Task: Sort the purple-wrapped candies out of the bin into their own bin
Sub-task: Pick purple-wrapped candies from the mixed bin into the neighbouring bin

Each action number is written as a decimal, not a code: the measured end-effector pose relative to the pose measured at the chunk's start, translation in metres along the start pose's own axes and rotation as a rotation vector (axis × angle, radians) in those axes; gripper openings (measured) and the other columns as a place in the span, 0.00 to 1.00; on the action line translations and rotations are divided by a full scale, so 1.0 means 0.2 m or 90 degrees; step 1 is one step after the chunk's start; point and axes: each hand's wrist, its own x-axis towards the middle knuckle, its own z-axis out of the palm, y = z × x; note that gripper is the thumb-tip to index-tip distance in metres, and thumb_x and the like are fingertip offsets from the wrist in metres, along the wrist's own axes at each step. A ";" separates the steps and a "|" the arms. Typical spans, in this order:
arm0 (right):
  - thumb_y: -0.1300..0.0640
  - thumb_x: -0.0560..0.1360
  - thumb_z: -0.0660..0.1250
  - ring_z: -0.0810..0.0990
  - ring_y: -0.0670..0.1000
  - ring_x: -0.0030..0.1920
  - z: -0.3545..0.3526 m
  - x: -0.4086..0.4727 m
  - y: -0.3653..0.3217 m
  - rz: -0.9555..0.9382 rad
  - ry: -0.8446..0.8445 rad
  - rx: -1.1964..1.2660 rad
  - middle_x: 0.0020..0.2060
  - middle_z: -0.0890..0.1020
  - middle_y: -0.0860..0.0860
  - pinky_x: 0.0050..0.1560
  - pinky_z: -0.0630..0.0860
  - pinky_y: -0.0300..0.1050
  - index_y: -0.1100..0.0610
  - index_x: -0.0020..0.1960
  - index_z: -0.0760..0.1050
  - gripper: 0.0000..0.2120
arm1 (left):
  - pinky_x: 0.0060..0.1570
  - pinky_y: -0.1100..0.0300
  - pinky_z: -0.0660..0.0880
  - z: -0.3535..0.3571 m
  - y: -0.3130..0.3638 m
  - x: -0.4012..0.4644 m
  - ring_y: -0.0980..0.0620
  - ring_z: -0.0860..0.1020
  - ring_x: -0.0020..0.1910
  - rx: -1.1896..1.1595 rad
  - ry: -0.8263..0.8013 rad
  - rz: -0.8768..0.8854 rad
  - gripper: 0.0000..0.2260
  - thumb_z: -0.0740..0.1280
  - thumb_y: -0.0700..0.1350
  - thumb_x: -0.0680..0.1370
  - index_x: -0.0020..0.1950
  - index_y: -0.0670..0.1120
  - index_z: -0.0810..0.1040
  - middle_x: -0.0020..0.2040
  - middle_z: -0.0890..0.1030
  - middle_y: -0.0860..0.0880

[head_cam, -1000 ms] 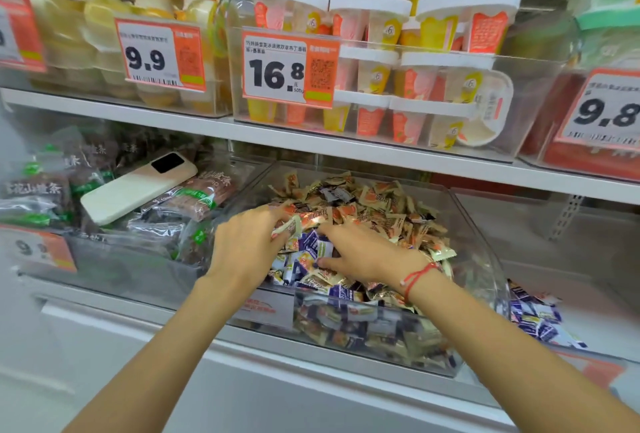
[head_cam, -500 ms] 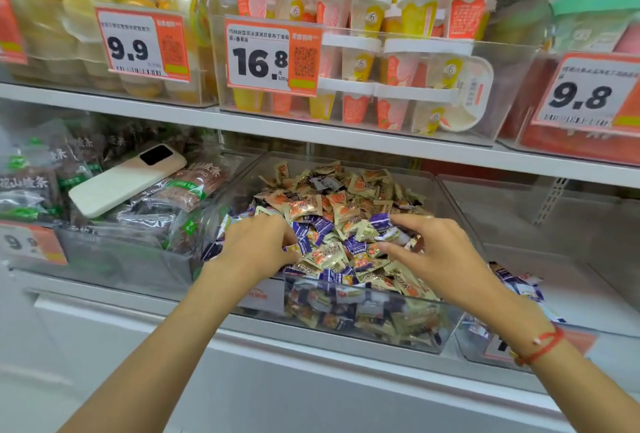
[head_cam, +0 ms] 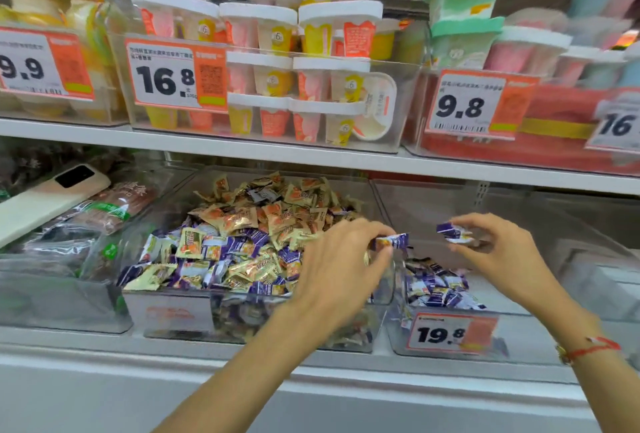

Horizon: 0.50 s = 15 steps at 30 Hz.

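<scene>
Both hands, left (head_cam: pixel 341 266) and right (head_cam: pixel 498 252), have moved rightward, each now pinching a purple candy.

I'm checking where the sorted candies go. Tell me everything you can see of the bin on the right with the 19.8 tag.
The right-hand bin is clear plastic, sitting on the lower shelf beside the mixed candy bin. An orange-and-white 19.8 price tag is on its front wall. A small pile of purple-wrapped candies lies at its front left.
</scene>
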 end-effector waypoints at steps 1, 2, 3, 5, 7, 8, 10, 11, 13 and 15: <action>0.63 0.71 0.74 0.80 0.52 0.43 0.00 0.00 0.03 0.000 -0.003 -0.026 0.46 0.80 0.50 0.53 0.78 0.56 0.50 0.52 0.79 0.14 | 0.51 0.60 0.73 0.05 0.04 0.04 0.58 0.74 0.54 0.002 -0.016 0.020 0.12 0.63 0.50 0.80 0.62 0.55 0.77 0.54 0.79 0.58; 0.64 0.71 0.73 0.79 0.51 0.42 0.01 0.01 0.06 0.004 -0.009 -0.055 0.47 0.80 0.52 0.52 0.78 0.56 0.51 0.52 0.80 0.13 | 0.50 0.59 0.73 0.10 0.06 0.08 0.56 0.74 0.54 0.005 -0.036 0.039 0.12 0.63 0.49 0.80 0.63 0.54 0.77 0.54 0.79 0.56; 0.64 0.71 0.73 0.79 0.50 0.41 0.02 0.01 0.09 0.010 -0.023 -0.083 0.48 0.81 0.53 0.51 0.78 0.56 0.52 0.53 0.81 0.13 | 0.50 0.58 0.73 0.14 0.08 0.12 0.54 0.74 0.54 0.014 -0.052 0.055 0.12 0.63 0.48 0.80 0.63 0.53 0.77 0.54 0.80 0.54; 0.62 0.71 0.73 0.78 0.48 0.41 0.03 0.02 0.13 0.027 -0.070 -0.130 0.51 0.82 0.52 0.51 0.77 0.52 0.51 0.56 0.81 0.15 | 0.51 0.55 0.72 0.23 0.10 0.17 0.51 0.75 0.54 0.059 -0.073 0.075 0.13 0.63 0.47 0.80 0.63 0.51 0.77 0.54 0.80 0.52; 0.58 0.73 0.72 0.80 0.49 0.45 0.03 0.03 0.14 0.039 -0.120 -0.143 0.55 0.81 0.50 0.53 0.78 0.52 0.47 0.60 0.78 0.17 | 0.56 0.53 0.70 0.28 0.09 0.21 0.49 0.76 0.56 0.114 -0.088 0.070 0.14 0.64 0.46 0.79 0.64 0.52 0.76 0.55 0.82 0.51; 0.56 0.74 0.71 0.81 0.49 0.49 0.03 0.03 0.14 0.046 -0.141 -0.143 0.57 0.81 0.49 0.54 0.78 0.53 0.46 0.62 0.77 0.18 | 0.58 0.52 0.69 0.30 0.09 0.23 0.49 0.76 0.56 0.128 -0.096 0.063 0.15 0.64 0.46 0.78 0.65 0.52 0.76 0.55 0.82 0.52; 0.54 0.75 0.70 0.80 0.48 0.53 0.01 0.02 0.13 0.054 -0.156 -0.148 0.59 0.80 0.46 0.55 0.77 0.53 0.42 0.63 0.76 0.18 | 0.60 0.53 0.68 0.31 0.10 0.24 0.50 0.77 0.57 0.125 -0.104 0.050 0.17 0.65 0.44 0.78 0.66 0.54 0.74 0.55 0.82 0.52; 0.54 0.75 0.69 0.80 0.47 0.53 0.00 0.02 0.13 0.047 -0.148 -0.148 0.58 0.80 0.45 0.55 0.77 0.53 0.41 0.62 0.76 0.17 | 0.60 0.53 0.67 0.29 0.11 0.24 0.50 0.77 0.57 0.109 -0.098 0.047 0.17 0.64 0.44 0.78 0.66 0.54 0.74 0.56 0.82 0.52; 0.55 0.74 0.69 0.80 0.45 0.52 -0.01 0.02 0.10 0.016 -0.111 -0.130 0.55 0.81 0.42 0.54 0.77 0.53 0.40 0.58 0.77 0.15 | 0.61 0.54 0.68 0.21 0.11 0.21 0.52 0.76 0.58 0.066 -0.062 0.042 0.16 0.64 0.45 0.78 0.66 0.54 0.75 0.58 0.81 0.54; 0.55 0.75 0.69 0.80 0.42 0.48 0.00 0.02 0.05 -0.027 -0.065 -0.093 0.49 0.82 0.39 0.52 0.78 0.53 0.39 0.54 0.78 0.12 | 0.60 0.56 0.69 0.09 0.09 0.16 0.57 0.76 0.56 0.040 -0.021 0.030 0.14 0.64 0.47 0.78 0.64 0.56 0.76 0.56 0.80 0.57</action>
